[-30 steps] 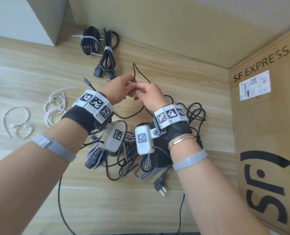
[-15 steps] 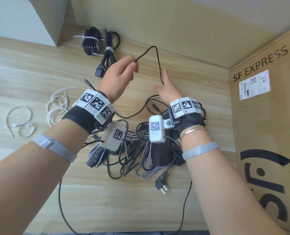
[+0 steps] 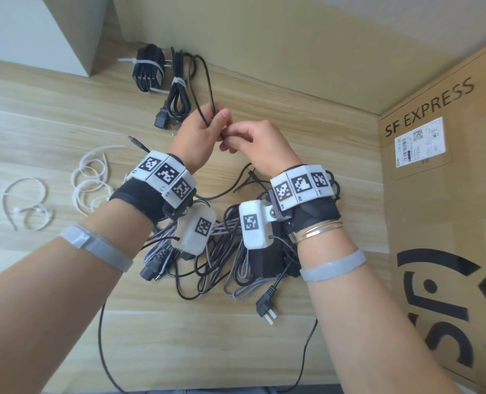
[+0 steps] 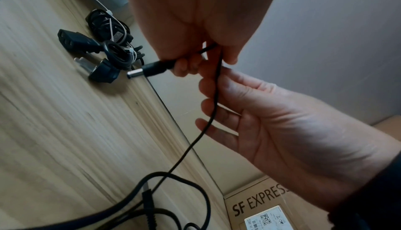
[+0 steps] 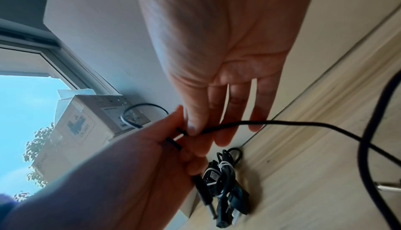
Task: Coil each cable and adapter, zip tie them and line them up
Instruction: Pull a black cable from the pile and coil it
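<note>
**Both hands on the thin black cable, raised over the tangle**

Your left hand (image 3: 199, 137) has its grip curled tight around the thin black cable (image 4: 213, 96), with the barrel plug (image 4: 147, 71) sticking out past the curled fingers toward the wooden surface (image 3: 51, 115). A loop of that cable (image 3: 205, 81) rises above your left fist. Your right hand (image 3: 260, 147) meets the left one: thumb and forefinger pinch the same cable just beside the left grip, while the other fingers (image 5: 258, 100) stay loosely extended. From the pinch, the cable trails down to the surface.

Under your wrists lies the uncoiled heap (image 3: 222, 265): black leads, a braided grey cable (image 3: 244, 288), a black adapter block (image 3: 264, 260) and a flat-pin plug (image 3: 266, 307). At the far edge, near the wall, two finished bundles sit side by side: a zip-tied adapter (image 3: 146, 68) and a zip-tied power cord (image 3: 178, 92). Loose white zip ties (image 3: 91, 177) lie to your left, well apart from the heap. A cardboard box (image 3: 446, 194) marked SF EXPRESS stands to your right.
</note>
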The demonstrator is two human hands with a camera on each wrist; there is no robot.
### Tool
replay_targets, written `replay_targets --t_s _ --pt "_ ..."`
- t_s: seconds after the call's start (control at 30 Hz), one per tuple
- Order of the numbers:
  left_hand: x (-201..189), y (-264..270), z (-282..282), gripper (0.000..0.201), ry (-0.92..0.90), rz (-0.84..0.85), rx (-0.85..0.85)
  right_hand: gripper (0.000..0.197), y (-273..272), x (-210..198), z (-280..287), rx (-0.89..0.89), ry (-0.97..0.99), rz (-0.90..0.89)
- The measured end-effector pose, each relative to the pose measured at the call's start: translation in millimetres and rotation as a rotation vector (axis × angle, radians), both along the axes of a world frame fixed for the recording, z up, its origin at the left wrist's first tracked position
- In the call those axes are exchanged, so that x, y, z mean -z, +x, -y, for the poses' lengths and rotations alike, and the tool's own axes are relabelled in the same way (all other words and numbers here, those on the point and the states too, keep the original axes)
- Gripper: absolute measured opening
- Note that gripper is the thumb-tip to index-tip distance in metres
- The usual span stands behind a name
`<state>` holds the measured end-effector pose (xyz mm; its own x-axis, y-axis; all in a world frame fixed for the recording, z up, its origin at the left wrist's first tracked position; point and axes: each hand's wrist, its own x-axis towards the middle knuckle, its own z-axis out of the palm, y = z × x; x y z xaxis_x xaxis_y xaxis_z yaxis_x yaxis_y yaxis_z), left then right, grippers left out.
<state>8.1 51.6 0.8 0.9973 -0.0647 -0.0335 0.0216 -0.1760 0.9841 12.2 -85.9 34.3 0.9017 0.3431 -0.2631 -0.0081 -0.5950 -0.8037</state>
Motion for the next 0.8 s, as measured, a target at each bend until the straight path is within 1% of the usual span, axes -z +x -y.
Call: replay_targets --t_s 0.07,0.1,0.17,0.2,0.27,0.37,0.5,0.6,0.67,0.73,0.8 --pt "-3 0 0 0.03 -0.021 0.019 -0.062 0.006 -1 1 1 0.009 -0.022 -0.015" --pt "-6 1 0 0.03 -0.083 0.014 -0.094 0.006 -2 3 2 0.016 -0.054 -0.014" --pt "-12 2 0 0.03 -0.297 -0.049 -0.142 0.008 -4 8 7 0.02 -0.137 -0.009" --pt "-15 3 -1 0.03 -0.375 -0.079 -0.164 0.01 -4 10 10 0.018 -0.18 -0.009" --pt "-19 5 -3 0.031 -0.42 -0.107 -0.212 0.011 -6 13 18 0.021 -0.245 -0.018" --pt "-19 5 -8 0.029 -0.372 -0.12 -0.237 0.012 -5 14 30 0.064 -0.285 -0.018" --pt "-13 4 -12 0.02 -0.293 -0.172 -0.232 0.005 -1 9 40 0.156 -0.259 0.02" --pt "-10 2 -11 0.023 -0.222 -0.21 -0.217 0.006 1 4 39 0.152 -0.218 0.058" --pt "-11 1 -9 0.026 -0.184 -0.231 -0.158 0.011 1 0 36 0.126 -0.188 0.087" --pt "-13 0 -5 0.024 -0.123 -0.241 -0.052 0.019 0 -4 33 0.091 -0.172 0.095" --pt "-15 -3 1 0.018 -0.089 -0.238 0.056 0.03 -2 -9 30 0.082 -0.116 0.044"
